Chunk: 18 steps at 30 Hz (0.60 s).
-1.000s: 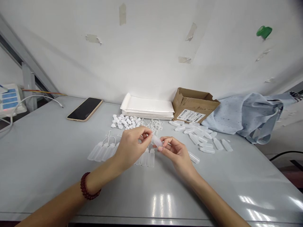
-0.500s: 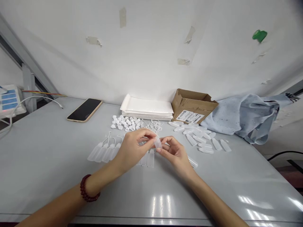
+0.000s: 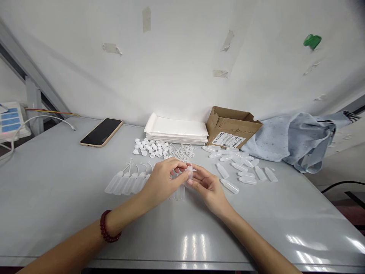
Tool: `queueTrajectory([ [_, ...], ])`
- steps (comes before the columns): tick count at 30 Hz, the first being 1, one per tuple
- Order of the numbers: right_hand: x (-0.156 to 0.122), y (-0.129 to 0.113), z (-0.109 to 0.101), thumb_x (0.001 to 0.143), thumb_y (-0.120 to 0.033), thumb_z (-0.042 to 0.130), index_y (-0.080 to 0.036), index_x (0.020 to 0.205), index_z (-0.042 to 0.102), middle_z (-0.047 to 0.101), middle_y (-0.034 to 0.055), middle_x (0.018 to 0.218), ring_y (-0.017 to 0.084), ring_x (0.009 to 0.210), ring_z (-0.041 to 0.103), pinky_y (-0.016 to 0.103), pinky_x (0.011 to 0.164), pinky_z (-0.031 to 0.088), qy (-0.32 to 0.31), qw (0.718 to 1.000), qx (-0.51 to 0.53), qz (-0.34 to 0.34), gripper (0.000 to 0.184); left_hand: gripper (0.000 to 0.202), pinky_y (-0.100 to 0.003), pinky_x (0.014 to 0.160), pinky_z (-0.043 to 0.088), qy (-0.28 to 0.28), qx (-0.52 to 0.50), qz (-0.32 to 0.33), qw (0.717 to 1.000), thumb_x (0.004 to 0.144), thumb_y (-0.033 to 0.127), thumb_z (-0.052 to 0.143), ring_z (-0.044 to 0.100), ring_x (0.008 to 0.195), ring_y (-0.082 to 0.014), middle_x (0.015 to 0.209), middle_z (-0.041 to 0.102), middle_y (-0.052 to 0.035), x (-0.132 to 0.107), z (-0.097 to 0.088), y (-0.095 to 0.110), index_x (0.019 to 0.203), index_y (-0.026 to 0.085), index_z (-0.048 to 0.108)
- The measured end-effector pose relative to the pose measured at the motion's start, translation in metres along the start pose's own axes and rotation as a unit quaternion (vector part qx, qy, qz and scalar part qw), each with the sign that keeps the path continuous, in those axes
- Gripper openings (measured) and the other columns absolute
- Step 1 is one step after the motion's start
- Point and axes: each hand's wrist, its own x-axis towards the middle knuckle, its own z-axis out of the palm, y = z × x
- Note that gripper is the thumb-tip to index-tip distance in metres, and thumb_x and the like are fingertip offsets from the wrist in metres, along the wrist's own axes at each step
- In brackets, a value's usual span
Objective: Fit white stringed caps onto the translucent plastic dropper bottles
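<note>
My left hand [image 3: 162,180] and my right hand [image 3: 207,186] meet above the grey table [image 3: 57,190], fingers pinched together on one small clear plastic bottle [image 3: 188,172]. A dark red bead bracelet [image 3: 107,231] sits on my left wrist. Just left of the hands lies a row of capped clear bottles [image 3: 125,182] with white loops. Behind the hands are a pile of small white caps [image 3: 151,147] and a tangle of white loop pieces [image 3: 184,152]. Several uncapped bottles [image 3: 242,167] lie scattered to the right.
A phone [image 3: 102,131] lies face up at the back left. A stack of white padded envelopes [image 3: 176,131], an open cardboard box [image 3: 232,127] and a blue-grey cloth [image 3: 293,142] line the wall. A white device with cables [image 3: 11,121] sits far left.
My two hands have closed in on each other and dropped slightly toward the table, the small bottle still pinched between them. The view has shifted a little.
</note>
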Motion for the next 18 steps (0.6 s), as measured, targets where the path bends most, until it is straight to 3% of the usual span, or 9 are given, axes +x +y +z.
queueTrajectory([
  [5, 0.003, -0.007, -0.004, 0.076, -0.033, 0.072, -0.022, 0.114, 0.064, 0.073, 0.0061, 0.096, 0.018, 0.078, 0.067, 0.036, 0.078, 0.050, 0.011, 0.997, 0.063, 0.038, 0.041, 0.015, -0.029, 0.067, 0.048, 0.030, 0.059, 0.079, 0.995, 0.084, 0.025, 0.057, 0.060, 0.081, -0.0174, 0.087, 0.065, -0.0035, -0.002, 0.004, -0.006, 0.096, 0.020, 0.065],
  [9, 0.003, -0.008, -0.005, 0.077, -0.031, 0.070, -0.021, 0.113, 0.066, 0.073, 0.0078, 0.097, 0.020, 0.084, 0.068, 0.037, 0.080, 0.051, 0.000, 0.996, 0.085, 0.041, 0.037, 0.028, -0.035, 0.082, 0.049, -0.003, 0.077, 0.136, 0.988, 0.085, 0.021, 0.055, 0.057, 0.098, -0.0204, 0.103, 0.062, -0.0074, -0.004, 0.004, -0.010, 0.113, 0.018, 0.057],
  [14, 0.001, -0.009, -0.002, 0.074, -0.033, 0.073, -0.021, 0.110, 0.066, 0.073, 0.0081, 0.096, 0.023, 0.090, 0.068, 0.040, 0.085, 0.051, 0.023, 0.999, 0.030, 0.039, 0.038, 0.046, -0.038, 0.088, 0.047, -0.057, 0.121, 0.167, 0.977, 0.081, 0.021, 0.060, 0.050, 0.106, -0.0234, 0.114, 0.056, -0.0095, -0.004, 0.001, -0.011, 0.125, 0.018, 0.047],
  [18, -0.002, -0.009, 0.002, 0.075, -0.033, 0.072, -0.021, 0.111, 0.065, 0.072, 0.0070, 0.097, 0.023, 0.091, 0.068, 0.038, 0.083, 0.052, 0.040, 0.998, -0.015, 0.035, 0.039, 0.042, -0.038, 0.086, 0.047, -0.063, 0.161, 0.177, 0.969, 0.079, 0.019, 0.062, 0.050, 0.103, -0.0236, 0.110, 0.056, -0.0086, -0.003, 0.002, -0.014, 0.120, 0.018, 0.049],
])
